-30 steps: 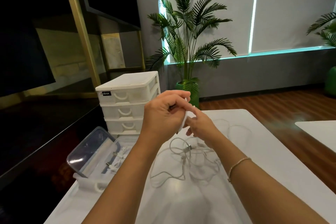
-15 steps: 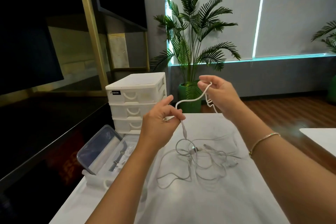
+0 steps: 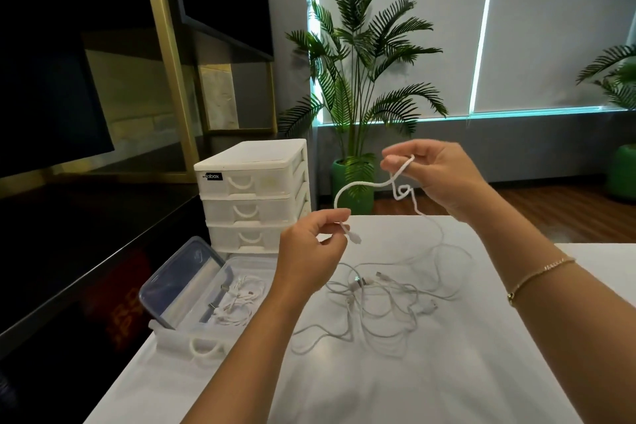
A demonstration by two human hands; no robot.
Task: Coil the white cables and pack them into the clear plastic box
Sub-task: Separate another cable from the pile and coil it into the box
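Cables are partly dealt with, by the look of it: a few white bundles (image 3: 237, 299) already lie inside the clear plastic box (image 3: 192, 306), whose lid stands open at its left side, while a loose tangle (image 3: 382, 299) of several more is spread on the white table (image 3: 395, 382), so most of the job seems left. One cable (image 3: 364, 185) is lifted between the hands and not yet coiled; the left hand (image 3: 309, 251) pinches it near its plug, and the right hand (image 3: 437, 175) grips it higher up, with the rest trailing down to the tangle. Behind the box stands a white drawer unit (image 3: 253, 193), its drawers closed, contents unseen.
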